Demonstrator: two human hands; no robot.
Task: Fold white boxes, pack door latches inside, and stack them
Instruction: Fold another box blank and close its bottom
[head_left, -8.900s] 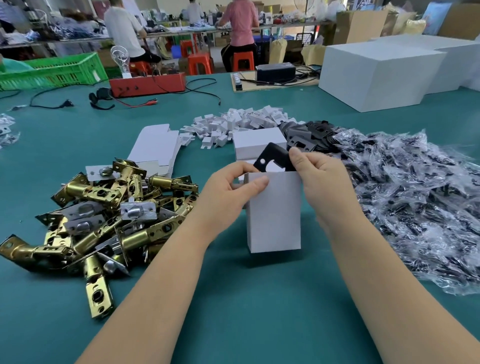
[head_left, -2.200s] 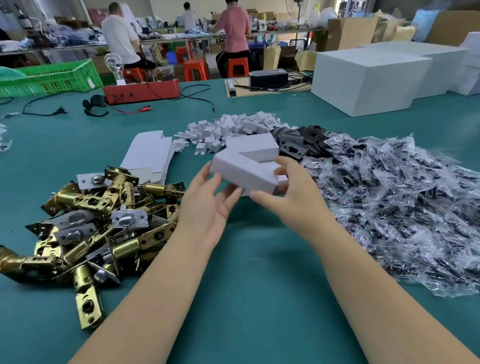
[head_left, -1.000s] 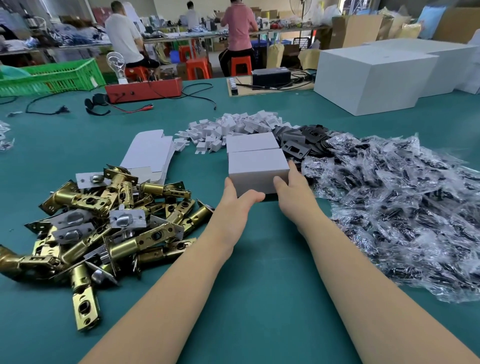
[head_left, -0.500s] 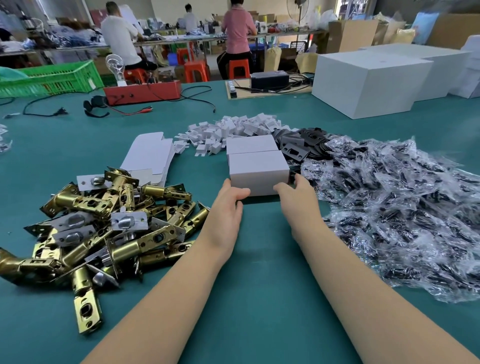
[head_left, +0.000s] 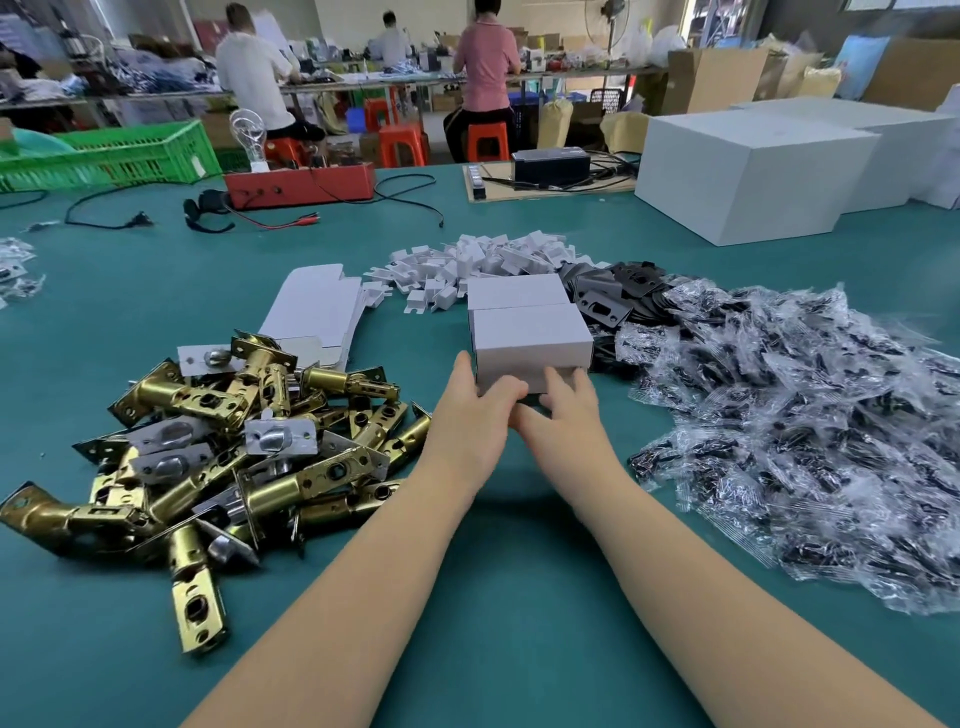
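One head-worn camera looks forward and down, close over the green table (head_left: 519, 597), workshop beyond.

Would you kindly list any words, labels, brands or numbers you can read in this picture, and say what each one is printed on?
None can be read.
The white boxes by the left hand and right hand are plain.
The green crate carries a small tag, too small to read.
Packages on the far benches are too blurred to read.

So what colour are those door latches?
Shiny brass-gold door latches with silver ends, in the head view.
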